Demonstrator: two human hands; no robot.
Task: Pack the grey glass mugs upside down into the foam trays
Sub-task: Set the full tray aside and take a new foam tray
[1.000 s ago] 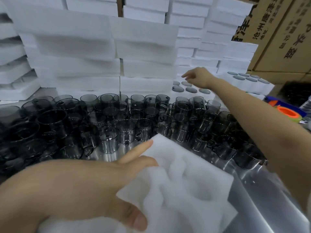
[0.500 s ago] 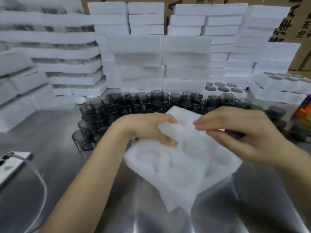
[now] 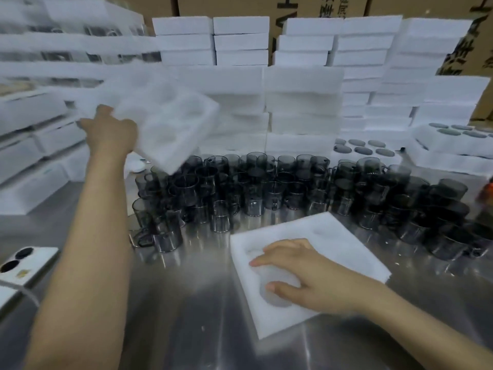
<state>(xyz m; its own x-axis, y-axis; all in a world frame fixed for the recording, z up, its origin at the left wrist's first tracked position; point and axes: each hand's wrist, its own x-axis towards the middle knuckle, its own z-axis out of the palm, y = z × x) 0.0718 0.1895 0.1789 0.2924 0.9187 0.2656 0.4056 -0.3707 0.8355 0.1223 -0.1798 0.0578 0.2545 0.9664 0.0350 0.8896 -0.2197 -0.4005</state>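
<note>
Head view: foam gripped by both hands a moment ago is now split. Left hand [image 3: 110, 130] grips the raised tray [image 3: 170, 121] above the grey glass mugs [image 3: 266, 188]; right hand [image 3: 306, 273], fingers straight, presses the empty tray [image 3: 333, 236] onto the surface [image 3: 186, 303], ready for loading.

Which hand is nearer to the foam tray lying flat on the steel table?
Right. The right hand rests on the flat foam tray; the left hand is raised far to the left, holding a second foam tray above the mugs.

text | cardboard boxes [image 3: 477, 52]: dark printed characters, cropped and blurred | none legible
</note>
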